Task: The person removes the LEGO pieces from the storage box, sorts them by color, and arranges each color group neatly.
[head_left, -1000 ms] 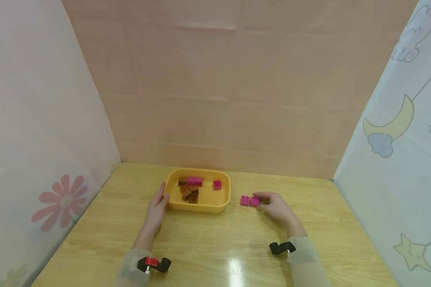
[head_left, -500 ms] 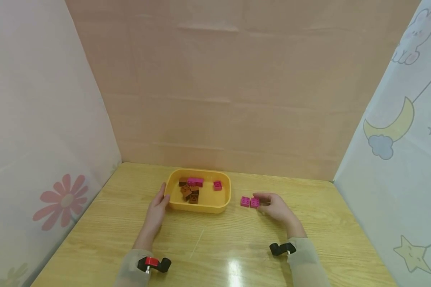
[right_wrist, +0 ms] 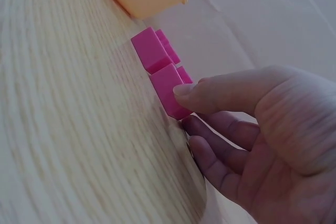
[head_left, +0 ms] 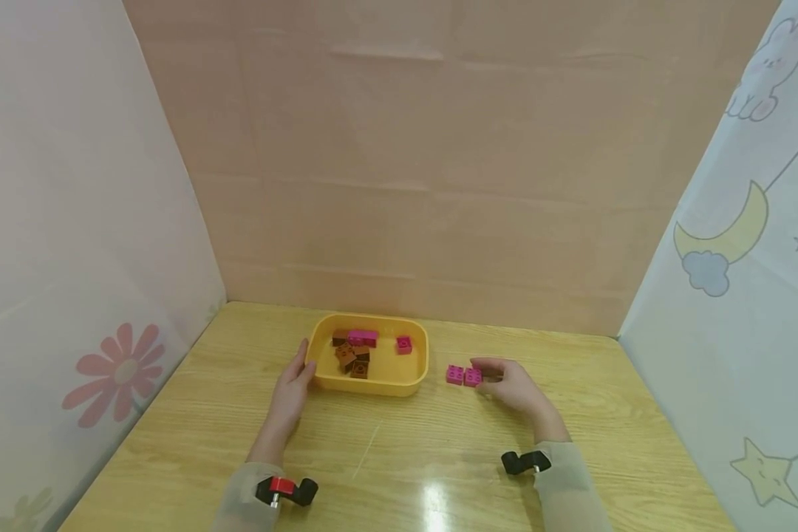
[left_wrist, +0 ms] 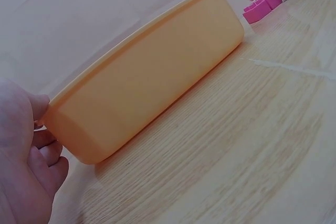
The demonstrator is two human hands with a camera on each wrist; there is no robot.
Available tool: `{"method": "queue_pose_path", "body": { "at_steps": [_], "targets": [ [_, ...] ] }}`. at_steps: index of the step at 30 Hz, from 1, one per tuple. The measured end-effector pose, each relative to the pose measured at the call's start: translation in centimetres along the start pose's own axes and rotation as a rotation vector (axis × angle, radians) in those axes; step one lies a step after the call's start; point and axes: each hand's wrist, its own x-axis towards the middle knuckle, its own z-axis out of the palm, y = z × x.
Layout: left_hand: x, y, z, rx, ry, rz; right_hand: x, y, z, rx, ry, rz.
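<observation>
My left hand [head_left: 289, 388] grips the left end of a yellow plastic tray [head_left: 372, 388], its thumb over the rim and its other fingers against the outer wall. To the right of the tray, two pink toy building bricks lie side by side on the table, studs up. My right hand [head_left: 513, 386] pinches the right-hand pink brick [right_wrist: 167, 90]; in the right wrist view the thumb presses its near side. The left-hand pink brick [right_wrist: 150, 51] sits right beside it. What the right index finger touches is hidden in that view.
Inside the tray are several brown bricks [head_left: 346, 357], a pink piece [head_left: 362, 338] at the back, and a single pink brick [head_left: 403, 345] on the right. Behind the wooden table [head_left: 399, 458] hangs a plain backdrop [head_left: 399, 185], with printed sheets on both sides.
</observation>
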Motion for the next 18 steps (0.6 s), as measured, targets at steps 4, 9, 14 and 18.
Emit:
{"method": "queue_pose_path", "body": {
  "at_steps": [4,9,14,18],
  "targets": [
    [0.1,0.01,0.02,-0.006,-0.002,0.016,-0.12,-0.08,-0.1,0.035,0.003,0.033],
    [0.29,-0.06,0.0,-0.02,-0.008,0.03,-0.12,-0.09,-0.21,0.047,0.001,0.026],
    [0.24,-0.21,-0.04,-0.023,-0.009,0.026,-0.15,-0.09,-0.2,0.025,-0.006,0.006],
    [0.14,-0.28,-0.07,-0.02,-0.013,0.015,-0.14,-0.08,-0.2,0.0,-0.006,0.003]
  ]
}}
